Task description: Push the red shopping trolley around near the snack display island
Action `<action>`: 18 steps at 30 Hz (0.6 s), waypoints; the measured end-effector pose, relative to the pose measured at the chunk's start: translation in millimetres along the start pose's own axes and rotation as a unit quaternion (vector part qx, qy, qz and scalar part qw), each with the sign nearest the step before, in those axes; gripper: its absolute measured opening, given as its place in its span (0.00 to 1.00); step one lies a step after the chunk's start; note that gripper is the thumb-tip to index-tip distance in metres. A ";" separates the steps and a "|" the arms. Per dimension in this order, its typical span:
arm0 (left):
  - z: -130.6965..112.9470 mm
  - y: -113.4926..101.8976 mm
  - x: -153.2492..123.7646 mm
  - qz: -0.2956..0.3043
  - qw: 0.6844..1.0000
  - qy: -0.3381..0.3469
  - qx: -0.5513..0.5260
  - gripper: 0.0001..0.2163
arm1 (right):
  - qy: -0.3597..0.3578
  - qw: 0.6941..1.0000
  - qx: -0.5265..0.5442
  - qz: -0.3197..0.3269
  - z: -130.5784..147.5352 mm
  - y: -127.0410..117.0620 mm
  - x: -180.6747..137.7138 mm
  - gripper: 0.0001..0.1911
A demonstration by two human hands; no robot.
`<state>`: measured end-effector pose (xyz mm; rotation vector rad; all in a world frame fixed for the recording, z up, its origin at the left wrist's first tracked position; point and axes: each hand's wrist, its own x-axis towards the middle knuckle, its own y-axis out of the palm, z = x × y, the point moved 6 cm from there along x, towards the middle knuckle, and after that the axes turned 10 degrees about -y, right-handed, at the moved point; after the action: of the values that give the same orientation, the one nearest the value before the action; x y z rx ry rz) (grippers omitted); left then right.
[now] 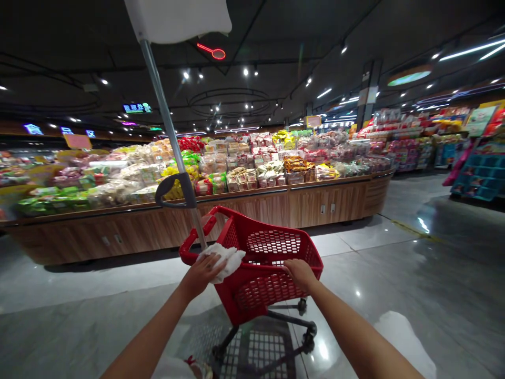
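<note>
Shiny floor [394, 263] is bearing red cart [232, 305]; left hand [203, 271] is clamping fingers on white cloth [232, 263], right hand [302, 275] on cart rim [262, 268]; uneven pushing could be setting casters [308, 342] rolling.

It's just one head-worn cam, facing forward and tipped down a bit, super wide. Looks onto the cart [232, 300] from above its near side, left hand [205, 271] and right hand [300, 275] close up, display [268, 205] farther back, dark ceiling [276, 31] across the top.

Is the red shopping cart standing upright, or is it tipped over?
Upright; the red cart has its wheels down on the floor.
</note>
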<state>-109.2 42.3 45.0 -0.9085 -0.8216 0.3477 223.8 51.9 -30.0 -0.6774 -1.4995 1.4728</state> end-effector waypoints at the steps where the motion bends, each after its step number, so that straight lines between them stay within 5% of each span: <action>1: 3.5 -0.5 -6.2 -0.010 1.000 0.006 -0.005 0.23 | 0.000 1.000 0.000 -0.001 -0.6 0.6 -0.1 0.18; 6: 33.7 -19.2 -32.8 -0.058 0.998 -0.003 -0.023 0.20 | -0.009 1.000 0.014 -0.009 -4.6 3.3 2.0 0.20; 11: 65.9 -29.9 -14.3 -0.037 0.989 -0.134 -0.046 0.21 | 0.009 0.999 0.046 0.000 -14.4 4.0 4.4 0.23; 18: 45.2 -23.6 34.4 -0.046 0.961 -0.273 -0.012 0.16 | 0.060 0.994 0.010 -0.088 0.4 -3.6 18.4 0.19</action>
<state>-122.4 73.8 96.2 -0.8001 -1.3741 0.5182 215.9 67.2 -22.4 -0.5952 -1.4132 1.2892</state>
